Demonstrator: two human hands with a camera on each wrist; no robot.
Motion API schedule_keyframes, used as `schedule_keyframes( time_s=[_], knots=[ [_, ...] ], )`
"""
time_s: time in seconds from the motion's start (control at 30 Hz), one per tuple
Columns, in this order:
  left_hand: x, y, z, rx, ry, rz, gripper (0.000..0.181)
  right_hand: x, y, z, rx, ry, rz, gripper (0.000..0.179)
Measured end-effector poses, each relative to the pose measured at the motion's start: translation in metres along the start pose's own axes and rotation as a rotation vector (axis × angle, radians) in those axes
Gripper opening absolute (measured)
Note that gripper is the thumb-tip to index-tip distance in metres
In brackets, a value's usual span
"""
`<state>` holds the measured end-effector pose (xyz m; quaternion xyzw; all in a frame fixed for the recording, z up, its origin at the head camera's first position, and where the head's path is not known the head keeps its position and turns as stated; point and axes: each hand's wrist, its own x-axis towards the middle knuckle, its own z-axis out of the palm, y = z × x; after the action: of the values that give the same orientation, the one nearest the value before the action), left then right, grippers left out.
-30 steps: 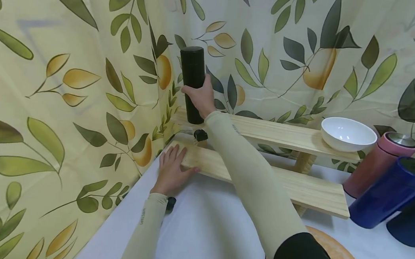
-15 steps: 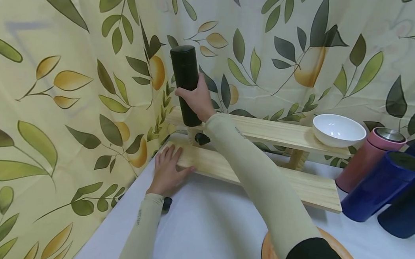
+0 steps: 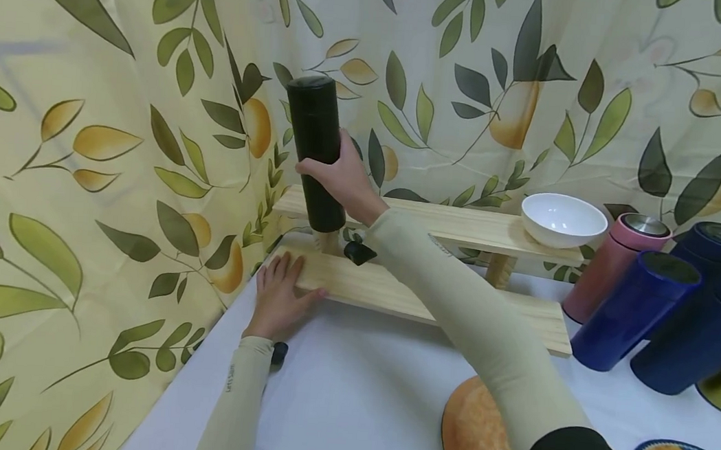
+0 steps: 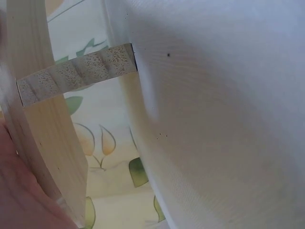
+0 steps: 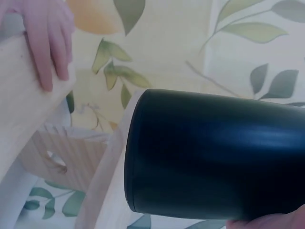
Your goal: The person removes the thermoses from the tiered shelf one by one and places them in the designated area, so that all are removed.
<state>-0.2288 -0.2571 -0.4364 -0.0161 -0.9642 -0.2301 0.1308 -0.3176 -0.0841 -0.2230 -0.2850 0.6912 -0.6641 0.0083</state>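
In the head view my right hand [image 3: 347, 179] grips a black thermos bottle [image 3: 313, 132] round its middle. The bottle tilts slightly, its top leaning left and its base in front of the upper shelf's left end, above the lower shelf. The right wrist view shows its smooth dark side and flat base [image 5: 136, 152] close by the pale boards. My left hand [image 3: 282, 296] rests on the left end of the wooden lower shelf [image 3: 381, 285], fingers extended on top and thumb along the front edge. The upper shelf [image 3: 441, 219] runs behind it.
A white bowl [image 3: 563, 223] sits at the upper shelf's right end. To the right stand a pink bottle [image 3: 618, 268], a blue bottle [image 3: 637, 311] and several darker ones. A round orange-brown mat [image 3: 474, 431] and a blue-rimmed plate [image 3: 647, 449] lie in front. Leaf-patterned curtain [image 3: 91, 167] encloses the left and back.
My right hand has brought the black bottle forward and lower, from the upper shelf's left end to above the lower shelf. The left hand stays on the board. The head view has shifted right.
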Motion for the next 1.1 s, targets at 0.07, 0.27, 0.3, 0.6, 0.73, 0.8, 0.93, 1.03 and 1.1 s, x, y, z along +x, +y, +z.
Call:
schedule_keyframes(
  time_s=[0.07, 0.27, 0.3, 0.6, 0.73, 0.8, 0.93, 1.03, 1.1],
  knots=[
    [0.0, 0.0, 0.001, -0.009, 0.0, -0.003, 0.096, -0.007, -0.001, -0.003, 0.016, -0.005, -0.003, 0.073],
    [-0.001, 0.002, 0.001, -0.026, -0.009, -0.046, 0.099, -0.025, 0.0, -0.008, 0.015, -0.034, -0.019, 0.078],
    [-0.001, 0.002, 0.002, -0.022, -0.011, -0.056, 0.099, -0.027, 0.001, -0.009, 0.008, -0.036, -0.016, 0.078],
    [-0.002, -0.003, 0.001, -0.014, -0.018, -0.059, 0.1, -0.052, 0.006, -0.016, 0.015, -0.033, 0.014, 0.078],
    [0.0, -0.003, 0.0, -0.009, -0.016, -0.043, 0.099, -0.062, 0.012, -0.023, 0.042, -0.005, 0.033, 0.074],
    [0.001, -0.003, 0.0, -0.007, -0.017, -0.031, 0.099, -0.066, 0.016, -0.028, 0.053, 0.003, 0.03, 0.074],
    [0.001, -0.002, 0.0, -0.005, -0.025, -0.011, 0.1, -0.074, 0.02, -0.038, 0.058, 0.015, 0.022, 0.074],
    [0.002, -0.002, -0.002, -0.001, -0.026, -0.009, 0.102, -0.079, 0.021, -0.046, 0.053, 0.028, 0.018, 0.074],
    [0.002, -0.003, -0.003, 0.0, -0.026, -0.01, 0.102, -0.082, 0.022, -0.052, 0.049, 0.036, 0.013, 0.075]
  ],
)
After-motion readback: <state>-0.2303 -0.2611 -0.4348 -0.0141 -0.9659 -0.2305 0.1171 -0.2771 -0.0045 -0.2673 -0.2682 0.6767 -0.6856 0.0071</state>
